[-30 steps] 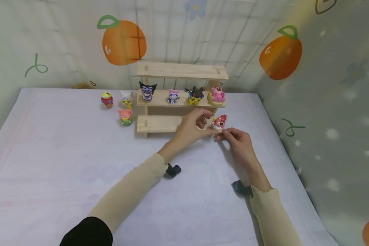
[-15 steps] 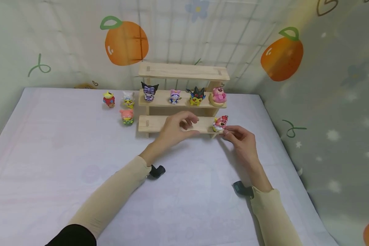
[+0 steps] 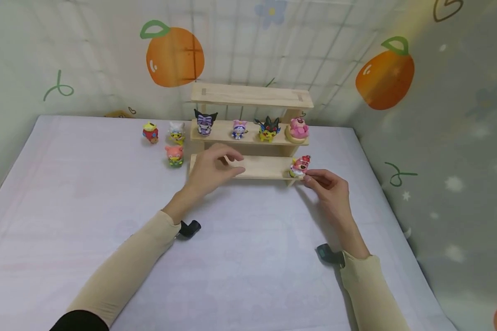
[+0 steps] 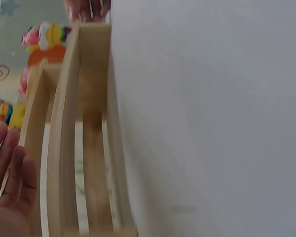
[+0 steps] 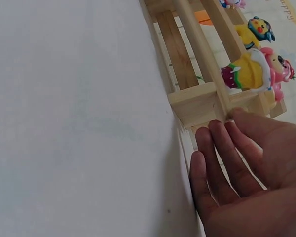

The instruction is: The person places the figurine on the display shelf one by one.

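A three-tier wooden display shelf (image 3: 252,95) stands at the back of the table. At the right end of its lowest board sits a red-and-pink bear figurine (image 3: 299,166) with a white and yellow lower body. My right hand (image 3: 329,191) pinches that board's end with thumb and fingers, close beside the figurine. My left hand (image 3: 211,170) is in front of the board's left part, fingers loosely bent and holding nothing. On the middle board are a purple figurine with black ears (image 3: 205,123), a small purple-pink figurine (image 3: 239,129), a black-and-yellow figurine (image 3: 268,129) and a pink bear figurine (image 3: 298,130).
Left of the shelf, on the white-covered table (image 3: 248,276), stand a red figurine with a yellow-green head (image 3: 151,133), a white-and-yellow figurine (image 3: 176,133) and a pink-headed green figurine (image 3: 175,156). A patterned curtain (image 3: 95,50) hangs behind.
My left hand has drawn away from the red-and-pink bear figurine and moved left along the lowest board. My right hand has stayed at the board's right end.
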`<action>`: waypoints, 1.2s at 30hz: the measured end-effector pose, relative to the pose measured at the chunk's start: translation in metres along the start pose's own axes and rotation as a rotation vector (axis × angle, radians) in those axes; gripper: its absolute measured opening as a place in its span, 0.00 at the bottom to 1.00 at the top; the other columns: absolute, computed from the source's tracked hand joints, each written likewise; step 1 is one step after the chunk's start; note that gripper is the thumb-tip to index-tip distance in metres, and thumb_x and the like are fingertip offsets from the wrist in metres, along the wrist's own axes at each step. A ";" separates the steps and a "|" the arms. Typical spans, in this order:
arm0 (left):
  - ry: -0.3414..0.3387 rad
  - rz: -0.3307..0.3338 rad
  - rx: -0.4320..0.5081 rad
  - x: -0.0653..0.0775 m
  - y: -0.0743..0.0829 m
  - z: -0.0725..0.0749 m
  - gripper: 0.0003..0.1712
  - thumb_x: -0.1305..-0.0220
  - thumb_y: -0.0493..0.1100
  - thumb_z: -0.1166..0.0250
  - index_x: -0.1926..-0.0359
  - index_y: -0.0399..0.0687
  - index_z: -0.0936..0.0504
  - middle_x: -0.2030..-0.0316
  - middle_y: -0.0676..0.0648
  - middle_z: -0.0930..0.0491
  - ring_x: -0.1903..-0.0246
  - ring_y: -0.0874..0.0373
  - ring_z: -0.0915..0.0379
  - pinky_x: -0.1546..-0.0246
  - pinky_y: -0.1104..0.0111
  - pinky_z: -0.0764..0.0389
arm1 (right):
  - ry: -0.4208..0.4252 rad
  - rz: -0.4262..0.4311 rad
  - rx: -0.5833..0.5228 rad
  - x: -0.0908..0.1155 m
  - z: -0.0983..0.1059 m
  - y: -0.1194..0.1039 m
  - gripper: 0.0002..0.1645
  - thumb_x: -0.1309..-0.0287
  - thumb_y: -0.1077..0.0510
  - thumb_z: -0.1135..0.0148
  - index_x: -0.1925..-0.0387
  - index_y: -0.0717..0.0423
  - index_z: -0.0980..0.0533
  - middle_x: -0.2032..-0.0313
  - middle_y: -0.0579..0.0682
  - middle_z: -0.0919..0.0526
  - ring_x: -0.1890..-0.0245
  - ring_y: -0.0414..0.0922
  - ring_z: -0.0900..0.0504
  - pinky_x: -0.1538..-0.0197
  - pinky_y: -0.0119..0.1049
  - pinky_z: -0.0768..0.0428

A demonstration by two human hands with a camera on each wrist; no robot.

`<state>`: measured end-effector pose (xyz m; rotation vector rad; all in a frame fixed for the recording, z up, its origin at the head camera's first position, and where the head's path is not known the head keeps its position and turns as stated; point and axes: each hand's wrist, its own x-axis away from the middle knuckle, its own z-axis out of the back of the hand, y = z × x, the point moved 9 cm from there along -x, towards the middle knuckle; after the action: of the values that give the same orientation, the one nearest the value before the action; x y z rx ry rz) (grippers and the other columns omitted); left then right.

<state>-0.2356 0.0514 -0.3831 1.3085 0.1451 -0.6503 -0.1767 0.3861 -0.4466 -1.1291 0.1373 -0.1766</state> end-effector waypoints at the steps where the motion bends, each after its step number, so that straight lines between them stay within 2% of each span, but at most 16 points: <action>1: 0.012 -0.002 -0.013 0.002 -0.001 0.007 0.12 0.41 0.39 0.20 0.56 0.45 0.10 0.59 0.48 0.13 0.56 0.49 0.21 0.56 0.58 0.16 | -0.005 -0.006 -0.002 -0.001 0.000 0.001 0.23 0.31 0.47 0.31 0.41 0.54 0.17 0.47 0.45 0.13 0.49 0.36 0.16 0.44 0.20 0.20; 7: 0.063 0.026 -0.056 0.012 -0.013 0.050 0.11 0.39 0.39 0.21 0.56 0.43 0.10 0.58 0.47 0.12 0.57 0.50 0.21 0.57 0.59 0.17 | -0.008 -0.040 -0.029 -0.003 0.004 0.007 0.24 0.31 0.48 0.31 0.39 0.56 0.18 0.50 0.39 0.13 0.51 0.35 0.16 0.46 0.19 0.21; 10: 0.094 0.035 -0.076 0.015 -0.019 0.070 0.12 0.40 0.40 0.20 0.56 0.44 0.10 0.56 0.48 0.11 0.58 0.52 0.20 0.57 0.57 0.17 | -0.012 -0.036 -0.031 0.000 0.004 0.005 0.25 0.31 0.48 0.31 0.39 0.57 0.18 0.50 0.40 0.13 0.51 0.36 0.16 0.46 0.19 0.21; 12: 0.128 0.025 -0.091 0.017 -0.020 0.085 0.12 0.40 0.38 0.20 0.56 0.42 0.10 0.56 0.46 0.11 0.60 0.50 0.20 0.59 0.55 0.17 | -0.021 -0.027 -0.036 0.001 0.003 0.005 0.25 0.31 0.47 0.31 0.39 0.56 0.18 0.49 0.42 0.13 0.51 0.36 0.15 0.45 0.19 0.20; 15: 0.191 0.014 -0.116 0.022 -0.016 0.108 0.12 0.41 0.33 0.21 0.56 0.38 0.10 0.58 0.41 0.12 0.62 0.47 0.21 0.60 0.59 0.18 | -0.020 -0.030 -0.041 0.002 0.001 0.005 0.25 0.32 0.46 0.30 0.40 0.55 0.18 0.49 0.44 0.12 0.51 0.37 0.15 0.45 0.20 0.19; 17: 0.236 0.009 -0.124 0.026 -0.010 0.125 0.11 0.41 0.30 0.23 0.56 0.34 0.11 0.58 0.37 0.13 0.62 0.43 0.22 0.60 0.60 0.18 | -0.016 -0.033 -0.038 0.002 0.000 0.006 0.25 0.32 0.45 0.30 0.41 0.54 0.18 0.50 0.44 0.12 0.51 0.38 0.15 0.45 0.20 0.20; 20: 0.302 0.025 -0.144 0.031 -0.002 0.151 0.10 0.41 0.27 0.25 0.57 0.30 0.12 0.60 0.32 0.14 0.59 0.43 0.23 0.59 0.65 0.19 | -0.010 -0.033 -0.031 0.002 -0.001 0.006 0.25 0.32 0.45 0.30 0.41 0.54 0.18 0.50 0.44 0.13 0.50 0.39 0.16 0.46 0.20 0.20; 23: 0.361 0.050 -0.173 0.036 0.001 0.179 0.09 0.39 0.28 0.26 0.57 0.28 0.12 0.59 0.32 0.14 0.57 0.46 0.22 0.58 0.68 0.19 | -0.011 -0.025 -0.036 0.001 -0.002 0.005 0.24 0.32 0.46 0.30 0.41 0.54 0.18 0.49 0.44 0.13 0.50 0.38 0.16 0.46 0.20 0.21; 28: 0.481 0.095 -0.215 0.048 -0.003 0.223 0.10 0.39 0.30 0.25 0.56 0.30 0.11 0.59 0.37 0.14 0.57 0.51 0.22 0.57 0.73 0.21 | -0.023 -0.018 -0.028 0.000 -0.004 0.003 0.25 0.31 0.48 0.30 0.39 0.56 0.18 0.48 0.44 0.13 0.50 0.38 0.17 0.46 0.20 0.22; 32: 0.538 0.124 -0.228 0.056 -0.008 0.245 0.12 0.39 0.33 0.24 0.54 0.33 0.11 0.58 0.40 0.12 0.58 0.56 0.21 0.57 0.74 0.21 | -0.029 -0.024 -0.047 -0.002 -0.002 0.005 0.23 0.30 0.52 0.31 0.39 0.57 0.19 0.50 0.43 0.13 0.50 0.36 0.17 0.48 0.19 0.21; 36: 0.567 0.139 -0.206 0.058 -0.012 0.253 0.14 0.39 0.34 0.23 0.52 0.33 0.11 0.57 0.41 0.12 0.59 0.56 0.20 0.58 0.73 0.21 | -0.039 -0.037 -0.076 -0.002 -0.001 0.006 0.22 0.30 0.54 0.32 0.39 0.58 0.19 0.50 0.41 0.13 0.50 0.36 0.16 0.48 0.18 0.20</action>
<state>-0.2596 -0.2055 -0.3489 1.2595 0.5630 -0.1269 -0.1789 0.3883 -0.4520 -1.2111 0.0896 -0.1834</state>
